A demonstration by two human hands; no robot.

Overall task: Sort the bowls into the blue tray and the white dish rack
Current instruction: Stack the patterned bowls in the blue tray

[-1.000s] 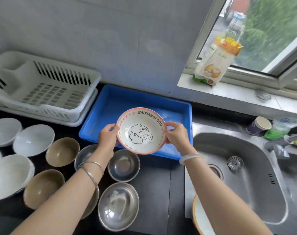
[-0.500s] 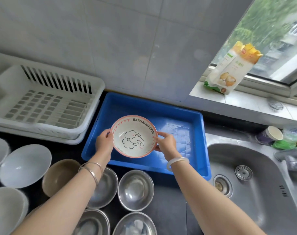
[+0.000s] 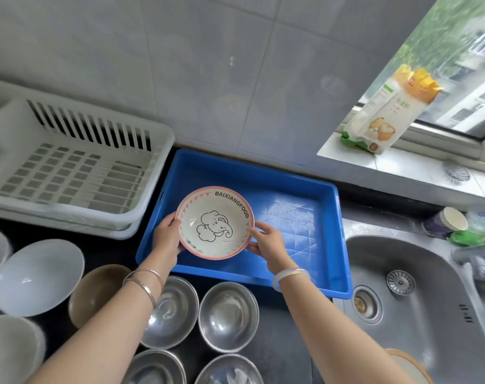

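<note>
Gripping the elephant bowl (image 3: 215,223) by opposite rims, the left hand (image 3: 166,238) and right hand (image 3: 266,242) hold it, fingers clamped, over the blue tray's (image 3: 305,167) left side.

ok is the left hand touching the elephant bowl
Touching. The head view shows the left hand holding the elephant bowl at its left rim, with no gap between them.

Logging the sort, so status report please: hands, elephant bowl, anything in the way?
Left hand and right hand grip the elephant bowl at its rim. Bowl over the blue tray, left side. Nothing seen blocking it.
</note>
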